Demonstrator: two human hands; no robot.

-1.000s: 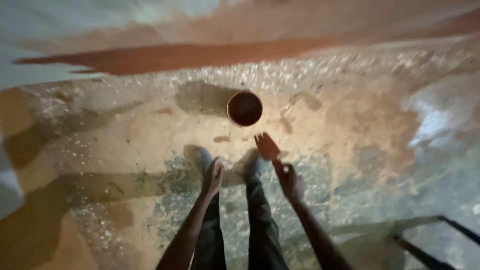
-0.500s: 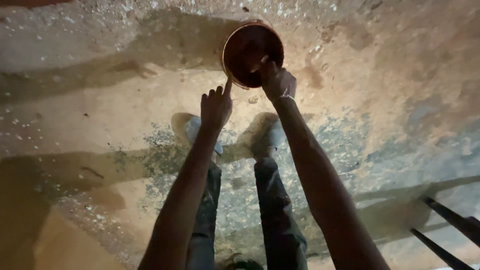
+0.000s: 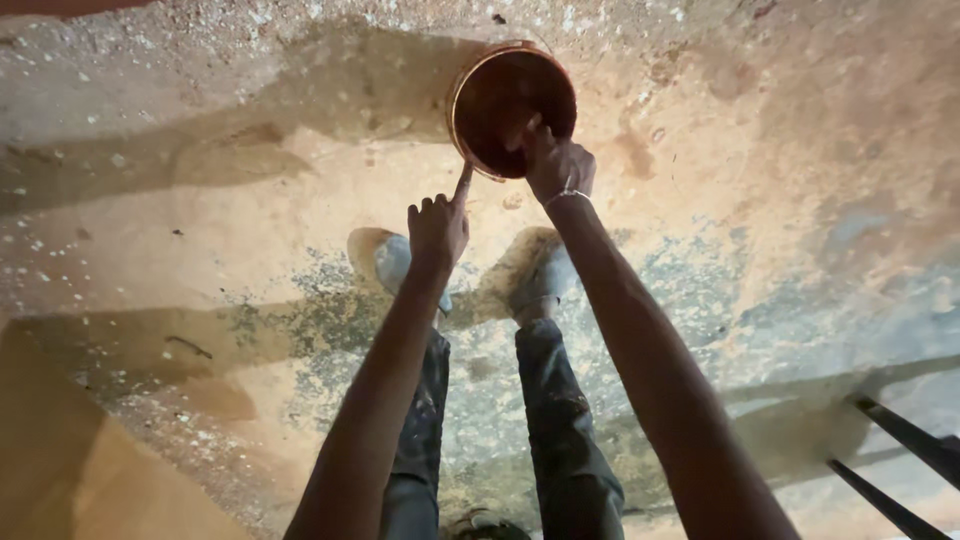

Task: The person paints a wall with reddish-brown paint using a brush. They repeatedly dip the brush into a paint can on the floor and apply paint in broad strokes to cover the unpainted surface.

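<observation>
Nearest the camera, two legs in dark, dust-marked trousers (image 3: 560, 420) stand on a rough concrete floor (image 3: 200, 230), stained sandy orange and grey, with pale grit scattered over it. Two thin dark metal bars (image 3: 900, 450) cross the lower right corner. Two light-coloured shoes (image 3: 400, 265) rest side by side on the floor, partly coated in the same dust.

Past the shoes, two bare arms reach forward. The left hand (image 3: 437, 228) has its forefinger stretched out, the tip at the rim of one round reddish-brown bucket (image 3: 500, 95) with a pale edge; its other fingers are curled in, holding nothing. The right hand (image 3: 558, 165), with a thin bracelet at the wrist, lies over the bucket's near rim, fingers dipping inside; whether they grip anything there cannot be told. The bucket stands on the floor at the top of the view, just beyond the feet.
</observation>
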